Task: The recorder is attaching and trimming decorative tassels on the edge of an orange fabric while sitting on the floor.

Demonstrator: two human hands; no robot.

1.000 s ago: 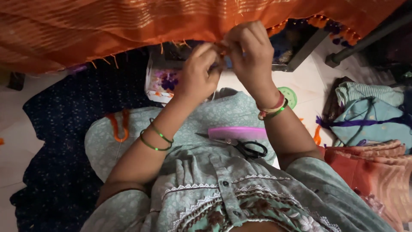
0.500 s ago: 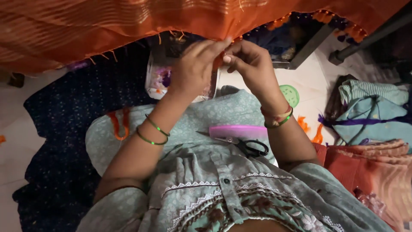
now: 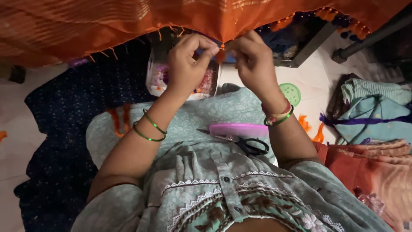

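Note:
An orange fabric [image 3: 128, 21] with a fringed edge hangs across the top of the view. My left hand [image 3: 186, 64] and my right hand [image 3: 253, 62] are raised to its lower edge, fingertips pinched together on a small orange tassel [image 3: 222, 50] between them. Green bangles ring both wrists. On my lap lie a pink comb [image 3: 240, 129] and black-handled scissors [image 3: 244, 144], close below my right forearm.
A clear plastic box [image 3: 161, 79] of small colourful bits sits under my left hand on a dark blue dotted cloth [image 3: 64, 129]. Orange thread scraps [image 3: 118, 120] lie at left. Folded teal and rust fabrics [image 3: 373, 124] are piled at right. A dark metal frame leg [image 3: 369, 38] stands top right.
Both hands have dropped slightly and drawn apart a little along the fabric's edge, still pinching the fringe. The view has tilted down a bit.

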